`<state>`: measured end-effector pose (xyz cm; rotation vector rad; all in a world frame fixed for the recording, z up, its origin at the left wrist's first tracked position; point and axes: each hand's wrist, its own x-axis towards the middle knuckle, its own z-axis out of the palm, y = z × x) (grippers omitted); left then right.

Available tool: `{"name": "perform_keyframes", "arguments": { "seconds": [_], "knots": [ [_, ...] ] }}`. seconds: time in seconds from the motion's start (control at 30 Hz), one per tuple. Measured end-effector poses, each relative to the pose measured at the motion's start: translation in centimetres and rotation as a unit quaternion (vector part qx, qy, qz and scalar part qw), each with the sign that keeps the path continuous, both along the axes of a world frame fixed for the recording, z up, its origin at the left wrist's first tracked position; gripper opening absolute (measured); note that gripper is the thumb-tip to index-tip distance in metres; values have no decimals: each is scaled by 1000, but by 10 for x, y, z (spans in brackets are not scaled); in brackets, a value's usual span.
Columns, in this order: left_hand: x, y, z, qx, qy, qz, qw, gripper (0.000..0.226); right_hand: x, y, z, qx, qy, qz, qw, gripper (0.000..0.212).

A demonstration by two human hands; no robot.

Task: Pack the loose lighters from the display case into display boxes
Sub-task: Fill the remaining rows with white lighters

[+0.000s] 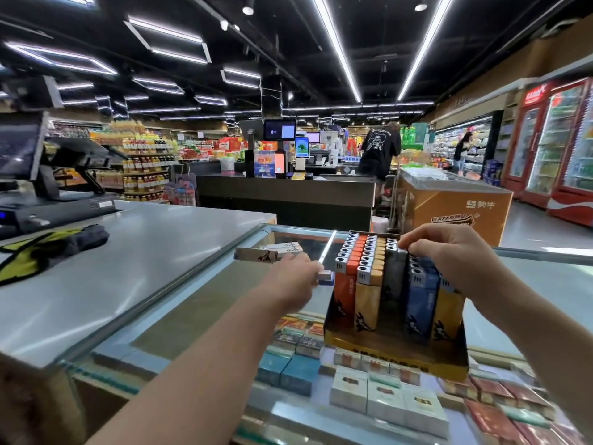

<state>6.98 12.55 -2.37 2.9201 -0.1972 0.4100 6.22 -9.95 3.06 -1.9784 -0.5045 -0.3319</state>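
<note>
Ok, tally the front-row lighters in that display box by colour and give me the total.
Front row of the display box:
orange lighter: 1
tan-gold lighters: 2
grey lighter: 1
blue lighter: 1
Total: 5

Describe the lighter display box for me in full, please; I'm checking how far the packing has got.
The display box is an open yellow cardboard tray with a low front lip, standing on the glass display case. Upright lighters fill it in rows: orange, tan, grey, blue and yellow bodies with silver tops. The right hand reaches over its back rows, fingertips on the lighter tops. The left hand holds a loose lighter beside its left edge.
</note>
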Motion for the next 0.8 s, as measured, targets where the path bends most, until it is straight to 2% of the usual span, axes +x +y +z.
{"name": "perform_keyframes", "arguments": {
  "seconds": [0.13, 0.27, 0.37, 0.5, 0.67, 0.8],
  "knots": [
    [4, 6, -2, 31, -26, 42, 998, 16, -3, 2, 0, -1, -3, -1, 1000, 27],
    [4, 12, -1, 15, -115, 76, 990, 14, -5, 1, 0, -1, -6, -9, 1000, 28],
    [6, 25, -2, 20, -148, 110, 983, 14, -5, 1, 0, -8, 2, -4, 1000, 26],
    [13, 45, 2, 71, -170, 189, 965, 30, -5, 2, 1, -11, 3, -4, 1000, 26],
    [21, 63, 3, 54, -108, 220, 968, 35, -4, 3, 2, -20, 4, -5, 1000, 27],
    [26, 61, 6, 91, -70, 223, 968, 38, -3, 2, 2, -17, 6, -8, 1000, 26]
  ]
}}
